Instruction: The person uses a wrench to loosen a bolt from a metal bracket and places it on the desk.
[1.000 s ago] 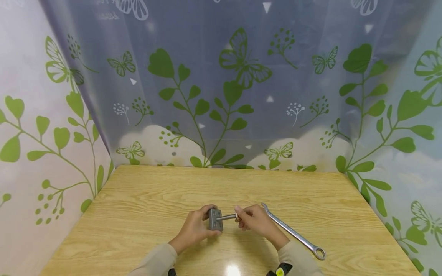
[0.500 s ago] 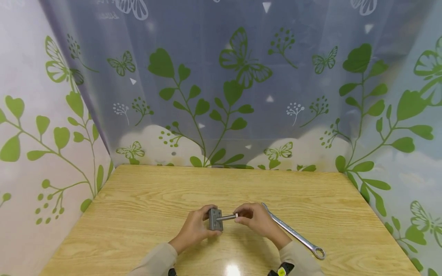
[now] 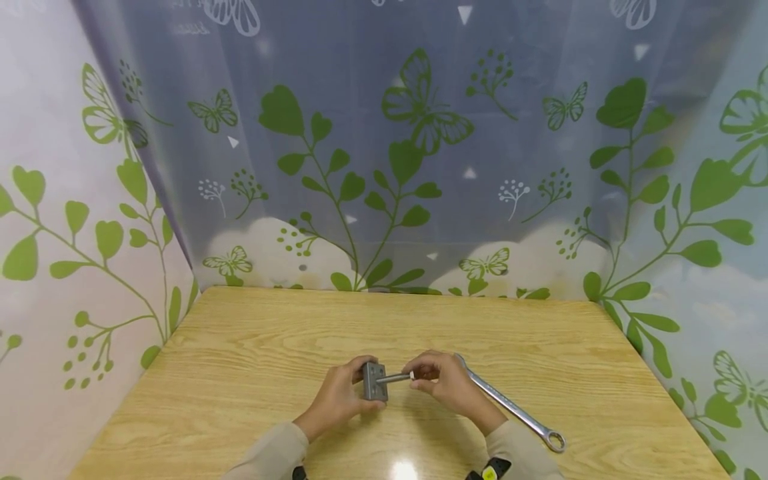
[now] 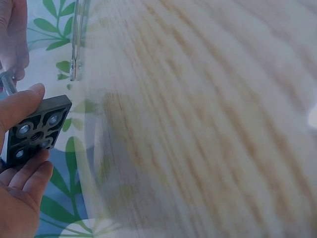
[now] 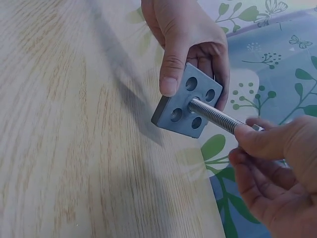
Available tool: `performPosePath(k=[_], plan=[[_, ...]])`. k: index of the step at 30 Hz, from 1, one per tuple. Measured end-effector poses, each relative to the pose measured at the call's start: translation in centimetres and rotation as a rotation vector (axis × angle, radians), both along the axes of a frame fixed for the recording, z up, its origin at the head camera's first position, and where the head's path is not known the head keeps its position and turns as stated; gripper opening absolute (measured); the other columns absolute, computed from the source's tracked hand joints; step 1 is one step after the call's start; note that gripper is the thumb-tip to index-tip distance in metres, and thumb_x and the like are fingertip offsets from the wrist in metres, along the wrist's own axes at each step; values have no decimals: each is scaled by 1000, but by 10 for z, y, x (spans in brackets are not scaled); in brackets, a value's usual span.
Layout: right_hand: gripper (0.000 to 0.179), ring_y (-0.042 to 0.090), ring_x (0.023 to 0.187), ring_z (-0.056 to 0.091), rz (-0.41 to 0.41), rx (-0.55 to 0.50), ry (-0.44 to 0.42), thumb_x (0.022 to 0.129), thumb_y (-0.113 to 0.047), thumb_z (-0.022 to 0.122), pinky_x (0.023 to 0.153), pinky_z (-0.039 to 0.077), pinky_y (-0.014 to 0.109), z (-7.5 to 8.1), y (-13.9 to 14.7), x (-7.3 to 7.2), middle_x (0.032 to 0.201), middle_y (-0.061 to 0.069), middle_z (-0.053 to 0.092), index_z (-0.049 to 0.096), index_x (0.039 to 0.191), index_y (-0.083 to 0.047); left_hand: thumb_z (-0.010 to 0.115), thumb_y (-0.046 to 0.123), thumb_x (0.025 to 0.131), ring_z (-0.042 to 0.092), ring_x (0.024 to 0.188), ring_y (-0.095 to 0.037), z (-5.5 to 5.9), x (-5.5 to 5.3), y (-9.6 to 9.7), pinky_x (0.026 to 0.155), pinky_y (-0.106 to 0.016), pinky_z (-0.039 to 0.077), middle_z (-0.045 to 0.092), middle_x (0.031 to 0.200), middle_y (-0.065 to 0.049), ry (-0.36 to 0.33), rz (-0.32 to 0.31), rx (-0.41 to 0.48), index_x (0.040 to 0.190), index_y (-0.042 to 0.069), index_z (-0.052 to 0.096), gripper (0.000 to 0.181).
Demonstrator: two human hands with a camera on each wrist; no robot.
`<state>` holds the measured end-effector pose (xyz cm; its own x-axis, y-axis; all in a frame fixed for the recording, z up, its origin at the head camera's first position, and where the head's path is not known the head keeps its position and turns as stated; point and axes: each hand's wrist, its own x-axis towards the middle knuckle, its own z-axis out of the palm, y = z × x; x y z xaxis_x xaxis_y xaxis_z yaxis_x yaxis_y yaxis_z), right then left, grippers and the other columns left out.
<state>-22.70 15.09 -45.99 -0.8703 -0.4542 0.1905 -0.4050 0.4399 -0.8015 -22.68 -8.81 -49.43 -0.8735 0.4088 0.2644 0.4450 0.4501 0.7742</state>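
Observation:
My left hand (image 3: 339,393) grips a grey square metal plate (image 5: 194,88) by its edges, thumb on one side and fingers on the other. Holes sit near the plate's corners, and a long threaded bolt (image 5: 218,117) stands in its centre hole. In the left wrist view the back of the plate (image 4: 37,130) shows ribs and a threaded middle hole, with no bolt end sticking out. My right hand (image 3: 447,383) pinches the bolt at its head between thumb and fingers. The head is partly hidden by those fingers in the right wrist view.
A combination wrench (image 3: 510,403) lies slantwise on the wooden table (image 3: 270,333), just right of my right hand. Behind the table and along its sides hangs a sheet (image 3: 420,200) printed with leaves and butterflies.
My right hand has shifted its fingers around the bolt head, rolling from extended fingertips to a curled hold over it. The left hand and plate stay in place; the wrench has not moved.

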Motion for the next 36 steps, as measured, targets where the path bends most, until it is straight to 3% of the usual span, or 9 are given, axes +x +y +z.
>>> performPosePath(k=[3,7,10,15,19,23,28,31,36], plan=[[23,17,87,64,10,27,-57,91,-16,67,74,57,26,-1,0,0,101,7,68,67,111,-4,87,10,67,63,107,-38,0,1,0,88,-32,56,61,120,-26,-10,-2,6,128,-5,52,72],[49,25,76,67,-44,13,-176,101,-38,46,66,60,36,-1,-1,1,87,13,69,67,98,5,87,9,67,63,106,-38,0,1,1,88,-33,56,61,120,-26,-11,3,7,127,-5,52,72],[64,23,63,65,-96,-21,-243,103,-44,36,59,60,42,1,-3,3,72,12,67,67,85,8,88,8,66,64,105,-38,-1,1,1,87,-33,57,62,119,-26,-6,9,7,127,-5,53,72],[62,15,56,61,-107,-14,-284,102,-45,42,55,59,42,4,-5,3,65,7,64,68,81,8,88,8,66,64,105,-39,-1,-1,2,87,-34,57,62,119,-26,-1,16,12,127,-4,53,72],[53,14,56,59,-84,-3,-271,100,-40,49,55,58,42,5,-5,1,63,5,62,68,82,6,88,8,66,64,105,-39,0,-2,2,87,-34,57,62,118,-26,7,14,3,127,-4,53,71],[39,15,63,60,-52,-6,-244,96,-34,59,60,58,43,3,-3,0,70,6,64,67,91,4,87,8,67,64,106,-39,0,-2,1,87,-35,57,62,119,-26,7,-1,-10,127,-5,52,71],[17,14,75,64,-32,24,-92,90,-18,68,66,58,28,1,0,1,85,4,68,68,100,-5,87,8,67,62,108,-40,-1,-2,-1,89,-35,56,61,121,-26,0,-21,-13,127,-6,52,71],[15,13,83,66,-24,18,-14,86,-8,70,72,57,23,0,0,1,94,4,69,69,101,-6,87,10,67,62,108,-39,-1,-2,-1,89,-33,56,60,122,-26,-10,-34,4,127,-7,52,72],[19,18,86,66,-25,-16,8,84,-3,71,76,58,23,0,0,1,97,6,70,69,103,-2,87,11,67,63,108,-39,0,-3,-1,89,-33,56,60,122,-25,-26,-40,40,126,-7,52,72]])
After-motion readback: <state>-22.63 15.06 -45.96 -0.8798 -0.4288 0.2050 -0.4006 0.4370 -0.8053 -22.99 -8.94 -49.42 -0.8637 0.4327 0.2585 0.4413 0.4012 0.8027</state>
